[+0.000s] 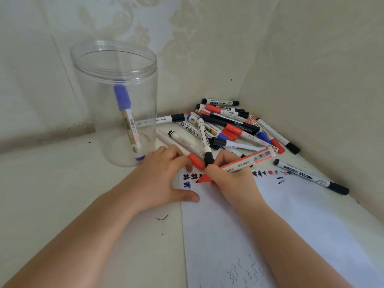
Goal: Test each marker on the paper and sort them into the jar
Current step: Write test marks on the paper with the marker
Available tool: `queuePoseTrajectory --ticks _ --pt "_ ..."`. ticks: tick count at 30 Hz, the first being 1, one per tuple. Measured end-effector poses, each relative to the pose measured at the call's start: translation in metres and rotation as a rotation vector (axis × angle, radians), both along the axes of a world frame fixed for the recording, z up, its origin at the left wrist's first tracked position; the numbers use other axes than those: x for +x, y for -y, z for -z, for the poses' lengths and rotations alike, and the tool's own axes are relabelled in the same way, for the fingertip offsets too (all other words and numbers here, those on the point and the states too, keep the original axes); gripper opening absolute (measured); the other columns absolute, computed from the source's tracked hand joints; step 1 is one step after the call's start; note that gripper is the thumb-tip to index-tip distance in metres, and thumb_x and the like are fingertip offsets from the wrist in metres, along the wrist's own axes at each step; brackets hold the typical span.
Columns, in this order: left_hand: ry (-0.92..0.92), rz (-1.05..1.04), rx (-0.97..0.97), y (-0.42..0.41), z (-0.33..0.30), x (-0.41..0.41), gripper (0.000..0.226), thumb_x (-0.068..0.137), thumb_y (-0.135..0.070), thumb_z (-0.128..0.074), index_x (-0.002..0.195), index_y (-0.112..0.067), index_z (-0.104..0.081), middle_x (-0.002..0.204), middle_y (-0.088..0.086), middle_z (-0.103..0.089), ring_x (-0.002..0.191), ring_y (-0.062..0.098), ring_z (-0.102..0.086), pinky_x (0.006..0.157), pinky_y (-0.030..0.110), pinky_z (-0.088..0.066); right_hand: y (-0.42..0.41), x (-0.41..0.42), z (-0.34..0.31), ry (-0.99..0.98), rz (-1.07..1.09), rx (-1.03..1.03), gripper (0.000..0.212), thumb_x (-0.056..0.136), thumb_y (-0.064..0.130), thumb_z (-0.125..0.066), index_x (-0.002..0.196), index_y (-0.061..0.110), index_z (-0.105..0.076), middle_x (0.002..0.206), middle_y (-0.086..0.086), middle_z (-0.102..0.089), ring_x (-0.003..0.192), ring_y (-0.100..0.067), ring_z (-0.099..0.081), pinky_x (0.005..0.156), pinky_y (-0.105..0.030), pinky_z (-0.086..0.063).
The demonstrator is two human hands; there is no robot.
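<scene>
Two bare arms come in from the bottom. No sleeves show on them. The left hand point(160, 179) and the right hand point(232, 181) wear nothing. The nails look short and plain.

Head-worn camera looks down, close over the paper point(291, 215).

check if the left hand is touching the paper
Touching. The head view shows the left hand with thumb and fingertips pressed flat on the paper's top left corner.

Materials: plastic, paper, cloth
Jar point(99, 65) clear glossy plastic; markers point(228, 125) smooth plastic; paper point(270, 215) matt white; patterned cloth backdrop point(187, 28).
</scene>
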State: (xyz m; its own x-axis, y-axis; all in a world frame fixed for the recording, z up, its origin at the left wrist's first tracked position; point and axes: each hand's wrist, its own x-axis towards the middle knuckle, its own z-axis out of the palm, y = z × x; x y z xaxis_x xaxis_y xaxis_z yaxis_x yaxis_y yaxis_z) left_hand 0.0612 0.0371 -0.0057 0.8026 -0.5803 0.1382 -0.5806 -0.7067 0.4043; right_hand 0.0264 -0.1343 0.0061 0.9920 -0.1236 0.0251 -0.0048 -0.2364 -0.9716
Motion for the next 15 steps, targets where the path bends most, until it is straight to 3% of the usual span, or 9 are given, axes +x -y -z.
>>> queuePoseTrajectory --ticks 4,7,9,13,15 --pt "-0.003 -0.012 0.052 0.0034 0.0013 0.0005 0.06 0.058 -0.072 -0.058 0.105 -0.036 -0.047 0.105 -0.013 -0.038 0.089 0.006 -0.025 0.076 0.027 -0.023 -0.0068 0.0009 0.0061 0.103 0.008 -0.007 0.03 0.076 0.006 -0.066 0.057 0.002 -0.044 0.039 0.013 -0.049 0.038 0.002 -0.048 0.042 -0.007 -0.032" --pt "-0.028 -0.001 0.031 0.0043 -0.0005 -0.0003 0.052 0.058 -0.069 -0.062 0.097 -0.043 -0.037 0.102 -0.015 -0.036 0.089 0.005 -0.025 0.072 0.028 -0.02 -0.0073 0.0017 0.0088 0.11 0.018 -0.058 0.025 0.076 0.001 -0.062 0.059 -0.003 -0.044 0.045 0.01 -0.051 0.043 0.002 -0.048 0.044 -0.01 -0.033" --pt "-0.044 0.006 0.022 0.0046 -0.0012 -0.001 0.05 0.059 -0.067 -0.062 0.093 -0.045 -0.033 0.101 -0.015 -0.035 0.089 0.006 -0.025 0.071 0.028 -0.02 -0.0083 0.001 0.0097 0.103 0.024 -0.084 0.023 0.074 0.001 -0.062 0.06 -0.003 -0.045 0.048 0.003 -0.051 0.044 -0.001 -0.045 0.044 -0.013 -0.033" --pt "-0.048 -0.012 0.049 0.0051 -0.0001 0.0 0.051 0.058 -0.069 -0.06 0.096 -0.037 -0.045 0.102 -0.012 -0.035 0.089 0.008 -0.025 0.073 0.029 -0.021 -0.0081 0.0013 0.0099 0.118 0.058 -0.123 0.027 0.073 -0.001 -0.06 0.06 0.0 -0.036 0.056 -0.018 -0.041 0.05 -0.021 -0.043 0.049 -0.024 -0.033" --pt "-0.057 -0.016 0.044 0.0053 0.0002 0.0003 0.052 0.058 -0.069 -0.061 0.096 -0.038 -0.045 0.103 -0.013 -0.035 0.09 0.007 -0.025 0.073 0.028 -0.021 -0.0063 0.0026 0.0096 0.107 0.064 -0.103 0.025 0.073 -0.003 -0.059 0.06 -0.002 -0.038 0.051 -0.009 -0.041 0.045 -0.008 -0.044 0.046 -0.017 -0.033"
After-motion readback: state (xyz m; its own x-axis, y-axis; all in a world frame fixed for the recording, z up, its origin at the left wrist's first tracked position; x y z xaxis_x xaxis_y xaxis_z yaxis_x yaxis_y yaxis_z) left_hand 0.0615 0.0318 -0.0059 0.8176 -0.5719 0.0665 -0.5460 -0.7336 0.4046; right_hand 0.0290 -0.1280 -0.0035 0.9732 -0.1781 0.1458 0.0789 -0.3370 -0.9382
